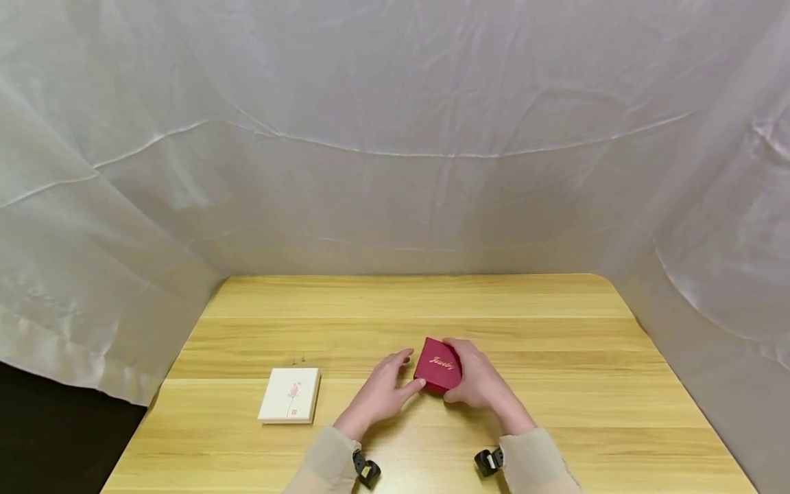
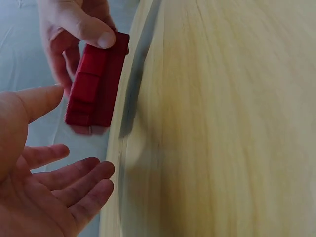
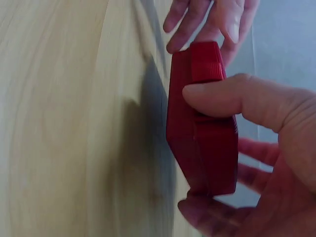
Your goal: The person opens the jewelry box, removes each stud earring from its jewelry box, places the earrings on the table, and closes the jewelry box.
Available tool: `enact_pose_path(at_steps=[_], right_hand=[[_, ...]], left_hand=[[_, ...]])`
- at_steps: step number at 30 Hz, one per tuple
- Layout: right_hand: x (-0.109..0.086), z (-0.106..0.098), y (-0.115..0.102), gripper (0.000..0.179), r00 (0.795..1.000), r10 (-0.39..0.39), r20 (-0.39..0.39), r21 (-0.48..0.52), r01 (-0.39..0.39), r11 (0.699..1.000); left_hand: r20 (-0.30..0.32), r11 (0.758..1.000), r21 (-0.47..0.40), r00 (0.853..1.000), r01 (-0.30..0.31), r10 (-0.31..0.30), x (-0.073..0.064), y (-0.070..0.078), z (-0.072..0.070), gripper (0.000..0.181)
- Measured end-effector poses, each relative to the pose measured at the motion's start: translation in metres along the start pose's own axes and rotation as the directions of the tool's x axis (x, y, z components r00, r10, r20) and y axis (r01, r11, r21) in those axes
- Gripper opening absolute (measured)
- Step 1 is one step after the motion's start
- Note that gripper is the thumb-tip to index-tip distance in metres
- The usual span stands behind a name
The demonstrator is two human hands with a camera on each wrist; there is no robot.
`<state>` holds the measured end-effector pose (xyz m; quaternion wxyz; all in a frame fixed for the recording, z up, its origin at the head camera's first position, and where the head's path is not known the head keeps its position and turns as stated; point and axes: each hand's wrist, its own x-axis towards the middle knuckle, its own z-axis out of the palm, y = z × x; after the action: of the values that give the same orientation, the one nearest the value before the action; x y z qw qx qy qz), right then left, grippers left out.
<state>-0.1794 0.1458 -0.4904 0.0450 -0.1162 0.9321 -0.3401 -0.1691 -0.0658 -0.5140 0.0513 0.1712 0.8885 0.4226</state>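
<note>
Red box (image 1: 437, 365) near middle of table (image 1: 617, 412), gripped by right hand (image 1: 476, 379); looks closed, raised. Left hand (image 1: 384, 392) wide, just left, holding nothing. Pick-up seems done; setting down not yet. White box (image 1: 284, 394), left, untouched.

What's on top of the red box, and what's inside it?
Gold writing is on top of the red box; the right hand covers part of one edge. The box is closed, so its inside is hidden.

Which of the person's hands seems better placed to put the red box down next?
Probably the right hand: its thumb and fingers grip the red box, while the left hand is open beside it, not gripping.
</note>
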Motion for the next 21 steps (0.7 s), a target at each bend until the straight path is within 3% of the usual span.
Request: enact_pose_path(at_steps=[5, 10, 21], right_hand=[[0.003, 0.006, -0.006, 0.097, 0.99, -0.122, 0.068, 0.019, 0.121, 0.993], [0.003, 0.009, -0.01, 0.096, 0.976, -0.19, 0.108, 0.032, 0.188, 0.982], [0.005, 0.015, -0.01, 0.096, 0.95, -0.265, 0.167, 0.011, 0.267, 0.964]], left_hand=[[-0.01, 0.997, -0.069, 1.0, -0.02, 0.019, 0.001, -0.003, -0.001, 0.059], [-0.006, 0.992, -0.123, 1.0, 0.011, -0.012, -0.002, -0.005, -0.004, 0.059], [-0.002, 0.995, -0.099, 1.0, 0.016, -0.016, -0.009, -0.007, -0.01, 0.07]])
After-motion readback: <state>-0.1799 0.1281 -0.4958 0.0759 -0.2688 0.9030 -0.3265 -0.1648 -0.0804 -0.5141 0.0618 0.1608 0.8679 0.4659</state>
